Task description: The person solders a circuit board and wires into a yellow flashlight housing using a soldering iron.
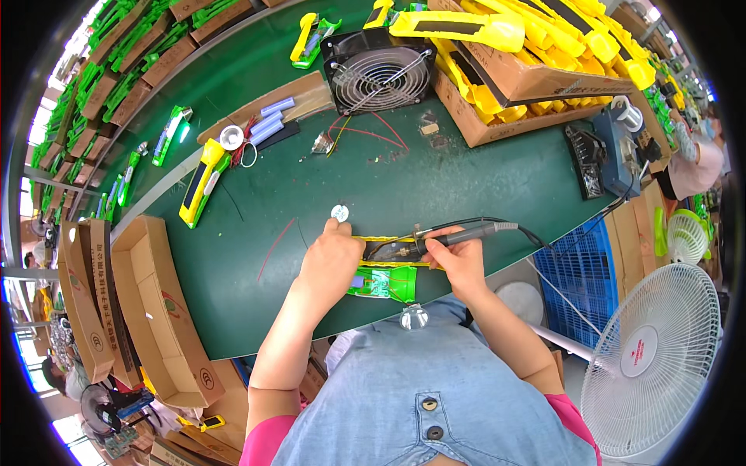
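Note:
My right hand (457, 260) grips a soldering iron (474, 233) by its dark handle, its tip end pointing left over an open yellow housing half (388, 250). My left hand (330, 260) is closed at the left end of this housing, which disappears beneath it. What its curled fingers pinch is partly hidden. Just beyond those fingertips lies a small round white LED board (339, 213). On the near side of the yellow half, a green housing half (402, 284) carries a circuit board and wires. A clear round lens (414, 317) sits by the table edge.
A black fan (381, 74) stands at the back, beside cartons (497, 132) of yellow housings. Blue cells (268, 124), loose wires (276, 248) and a yellow-green flashlight (203, 182) lie left. At right are a solder spool (626, 115) and a white fan (653, 357).

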`<action>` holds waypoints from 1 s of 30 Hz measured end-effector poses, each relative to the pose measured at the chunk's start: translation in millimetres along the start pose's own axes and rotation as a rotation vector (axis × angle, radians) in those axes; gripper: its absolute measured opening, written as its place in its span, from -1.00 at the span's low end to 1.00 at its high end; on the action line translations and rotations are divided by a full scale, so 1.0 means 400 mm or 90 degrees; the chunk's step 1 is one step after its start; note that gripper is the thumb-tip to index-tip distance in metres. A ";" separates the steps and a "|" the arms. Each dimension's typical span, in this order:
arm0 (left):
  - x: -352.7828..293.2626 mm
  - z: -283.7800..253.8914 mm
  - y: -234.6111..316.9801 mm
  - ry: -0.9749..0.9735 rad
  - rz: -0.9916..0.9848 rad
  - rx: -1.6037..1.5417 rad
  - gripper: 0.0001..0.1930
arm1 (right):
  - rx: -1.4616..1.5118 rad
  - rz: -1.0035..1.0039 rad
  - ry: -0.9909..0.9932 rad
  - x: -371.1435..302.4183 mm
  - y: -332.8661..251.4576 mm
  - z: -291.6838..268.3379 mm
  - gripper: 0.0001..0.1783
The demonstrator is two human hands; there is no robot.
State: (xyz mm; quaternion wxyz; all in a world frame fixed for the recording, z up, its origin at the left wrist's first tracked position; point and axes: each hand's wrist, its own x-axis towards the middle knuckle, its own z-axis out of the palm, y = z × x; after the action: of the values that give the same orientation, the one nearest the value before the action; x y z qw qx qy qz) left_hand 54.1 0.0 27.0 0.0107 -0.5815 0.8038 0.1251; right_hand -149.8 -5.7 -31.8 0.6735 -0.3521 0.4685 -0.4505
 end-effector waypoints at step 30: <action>0.000 -0.005 0.011 0.003 0.001 0.022 -0.92 | -0.167 -0.359 0.047 -0.057 -0.015 -0.064 -0.79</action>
State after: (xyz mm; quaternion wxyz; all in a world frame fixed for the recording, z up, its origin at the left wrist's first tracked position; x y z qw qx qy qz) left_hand 50.0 0.8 29.6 0.0184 -0.5806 0.8066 0.1095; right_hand -179.4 12.3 -27.3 0.4536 -0.5351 0.4308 -0.5678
